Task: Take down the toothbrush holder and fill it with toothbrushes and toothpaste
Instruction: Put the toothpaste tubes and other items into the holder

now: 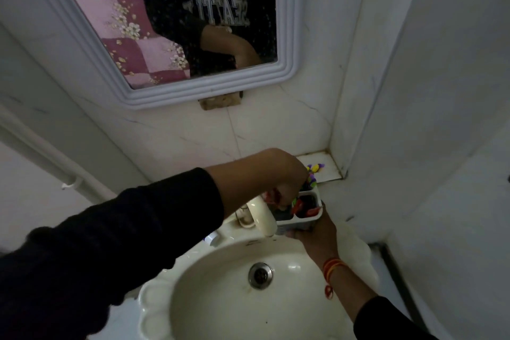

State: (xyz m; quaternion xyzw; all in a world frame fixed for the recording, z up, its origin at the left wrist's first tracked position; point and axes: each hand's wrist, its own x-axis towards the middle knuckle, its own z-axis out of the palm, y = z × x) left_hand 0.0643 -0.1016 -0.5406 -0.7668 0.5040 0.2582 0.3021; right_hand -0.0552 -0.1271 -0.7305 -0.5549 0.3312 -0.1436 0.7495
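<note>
One toothbrush holder (299, 214) gripped from below by right hand (317, 240), left hand (281, 174) closed over its compartments, one tap (262, 214) crowding it, one basin (220, 309), one mirror (287, 36).

Holder (299, 215) right of tap (263, 215), behind basin (220, 284)

Dim, soft focus, wide-angle edge warping.

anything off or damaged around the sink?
Yes: a rough brown patch just under the mirror frame looks like a missing or broken piece of wall tile. Sink shows no spill.
</note>
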